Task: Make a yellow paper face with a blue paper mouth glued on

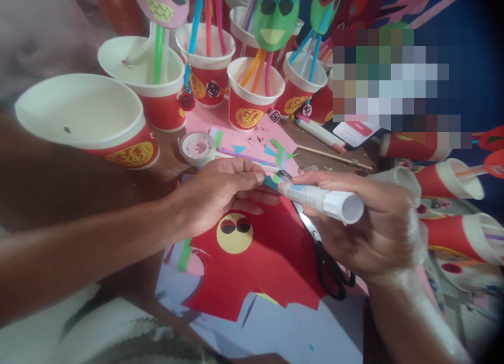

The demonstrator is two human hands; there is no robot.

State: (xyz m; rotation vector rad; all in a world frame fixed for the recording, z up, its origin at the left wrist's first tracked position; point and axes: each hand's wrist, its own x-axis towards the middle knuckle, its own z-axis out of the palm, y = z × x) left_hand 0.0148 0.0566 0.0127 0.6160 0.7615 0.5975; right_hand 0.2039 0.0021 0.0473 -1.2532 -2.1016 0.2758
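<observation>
My left hand (232,188) pinches a small piece of blue paper (271,183) between thumb and fingers. My right hand (366,222) is closed around a white tube with printed lettering (303,195), its broad white end facing me. The tube's far end meets the blue paper, and I cannot make out its tip clearly. Below both hands lies a cut sheet of red paper (271,259). On it rests a pale yellow paper circle with two dark eyes (234,240). Scissors with black handles (331,272) lie under my right hand, their blades partly hidden.
Red and white paper cups (252,109) crowd the back, several holding coloured straws and paper faces (275,17). A large cup (132,154) stands at left; more cups (449,232) lie at right. Behind my hands are a tape roll (197,147), paper scraps, markers (321,133) and a thin stick (334,157).
</observation>
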